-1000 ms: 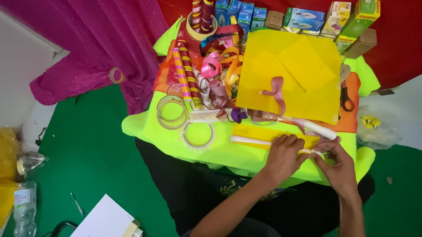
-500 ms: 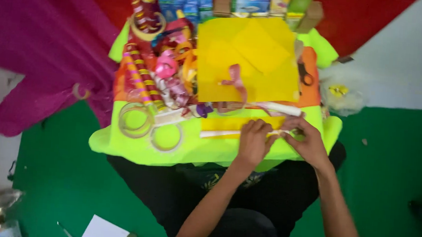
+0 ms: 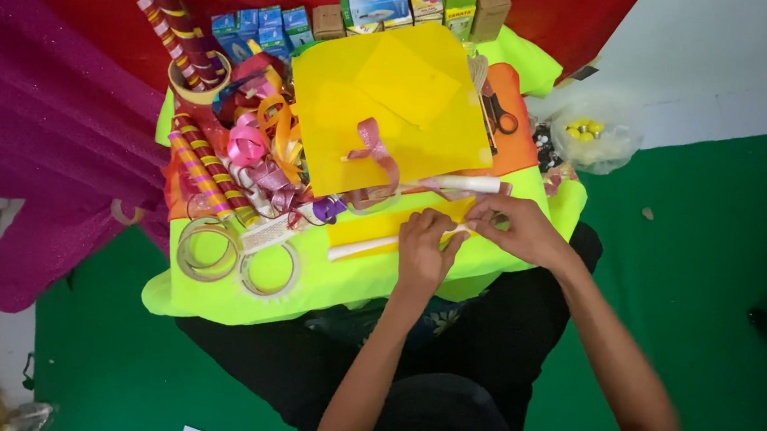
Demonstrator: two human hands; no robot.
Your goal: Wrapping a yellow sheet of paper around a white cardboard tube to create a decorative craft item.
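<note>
Two bare hands meet over a thin white stick [image 3: 373, 243] that lies across a yellow paper strip [image 3: 383, 227] near the front edge of a neon-green cloth [image 3: 334, 284] on the person's lap. The stick runs from lower left up toward the right, and green cloth lies bare just in front of it before the cloth's edge drops to black trousers.

The left hand [image 3: 423, 250] lies palm down on the stick and strip, fingers curled and pressing them; whether they wrap fully round the stick cannot be told. The right hand [image 3: 516, 229] pinches at the stick's right end, thumb and fingertips closed together on it.

Just behind the hands lies a second white rolled tube [image 3: 467, 183], partly crossed by a pinkish ribbon [image 3: 374, 152]. Beyond it, a large yellow sheet [image 3: 391, 108] covers the middle of the cloth. To the left sits a tangle of coloured ribbons [image 3: 262, 157], striped red-and-gold sticks [image 3: 198, 166] and two clear tape rings [image 3: 237, 255]. Scissors [image 3: 497, 111] rest on an orange patch at the right. Small boxes [image 3: 362, 11] line the far edge. A clear bag of yellow beads [image 3: 592, 131] lies off the cloth to the right, on the green floor [image 3: 713, 266].
</note>
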